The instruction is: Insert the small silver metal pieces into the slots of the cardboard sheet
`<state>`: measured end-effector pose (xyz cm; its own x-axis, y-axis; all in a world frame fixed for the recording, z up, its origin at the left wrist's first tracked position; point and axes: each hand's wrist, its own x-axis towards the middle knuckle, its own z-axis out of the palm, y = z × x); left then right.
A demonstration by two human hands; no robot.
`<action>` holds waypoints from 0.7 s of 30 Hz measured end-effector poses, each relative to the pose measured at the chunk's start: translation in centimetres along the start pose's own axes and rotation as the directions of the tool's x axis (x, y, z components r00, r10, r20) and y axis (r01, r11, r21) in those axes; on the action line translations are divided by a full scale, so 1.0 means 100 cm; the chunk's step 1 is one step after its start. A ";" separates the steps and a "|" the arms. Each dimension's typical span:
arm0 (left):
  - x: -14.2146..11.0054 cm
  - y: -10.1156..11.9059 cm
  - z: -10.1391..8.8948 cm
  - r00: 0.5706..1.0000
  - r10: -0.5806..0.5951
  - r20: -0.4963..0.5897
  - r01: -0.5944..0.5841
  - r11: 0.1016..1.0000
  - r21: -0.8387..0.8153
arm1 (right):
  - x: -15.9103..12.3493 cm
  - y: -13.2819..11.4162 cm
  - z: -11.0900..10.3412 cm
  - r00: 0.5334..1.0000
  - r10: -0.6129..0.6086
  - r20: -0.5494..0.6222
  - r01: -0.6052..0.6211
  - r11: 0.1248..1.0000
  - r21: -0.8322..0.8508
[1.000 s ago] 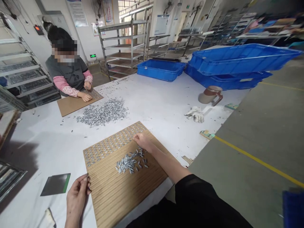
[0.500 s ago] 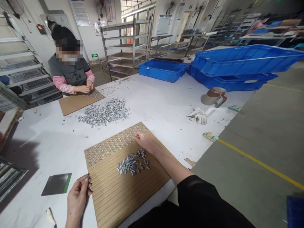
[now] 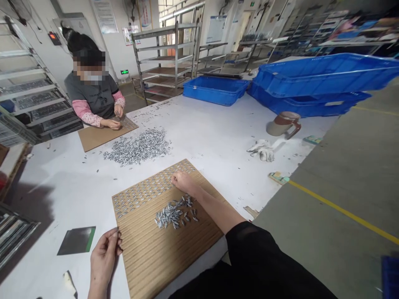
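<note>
A ridged brown cardboard sheet (image 3: 156, 261) lies before me on the white table. Small grey leaf-shaped pieces (image 3: 137, 192) stand in neat rows along its far edge. A loose heap of the same pieces (image 3: 170, 216) sits mid-sheet. My right hand (image 3: 183, 182) is closed in a pinch over the near side of the rows, its fingertips turned away, so what they hold is hidden. At the sheet's left edge, my left hand (image 3: 106, 249) has thumb and fingers pressed together. Something small and dark shows at its fingertips, too small to name.
Beyond lies a larger pile of grey pieces (image 3: 139, 147). Across the table a co-worker (image 3: 96, 97) handles another sheet (image 3: 99, 138). Blue crates (image 3: 215, 93), a mug (image 3: 283, 124) and white gloves (image 3: 262, 150) stand to the right. A dark flat plate (image 3: 75, 241) lies left.
My right hand has shifted slightly left along the rows. My left hand stays at the sheet's edge. The co-worker's hands have moved apart. The view has shifted a little.
</note>
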<state>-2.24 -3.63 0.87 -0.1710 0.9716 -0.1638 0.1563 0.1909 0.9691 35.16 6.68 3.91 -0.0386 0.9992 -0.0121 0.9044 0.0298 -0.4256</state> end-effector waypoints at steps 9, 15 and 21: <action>-0.001 0.009 0.002 1.000 0.006 -0.006 -0.006 1.000 -0.003 | -0.016 0.026 -0.021 0.988 0.065 -0.143 -0.041 0.986 0.162; 0.002 0.005 0.001 1.000 0.026 -0.009 -0.026 1.000 0.014 | -0.060 0.060 -0.027 0.998 -0.053 -0.040 0.057 0.992 0.113; 0.003 0.002 0.000 1.000 0.013 -0.018 -0.012 1.000 0.013 | -0.066 0.045 -0.001 0.991 -0.132 0.009 0.131 0.986 0.099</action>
<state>-2.24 -3.31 0.98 -0.1865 0.9712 -0.1483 0.1709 0.1807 0.9686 39.54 0.19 2.17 -0.1613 0.9862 0.0364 0.8448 0.1571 -0.5114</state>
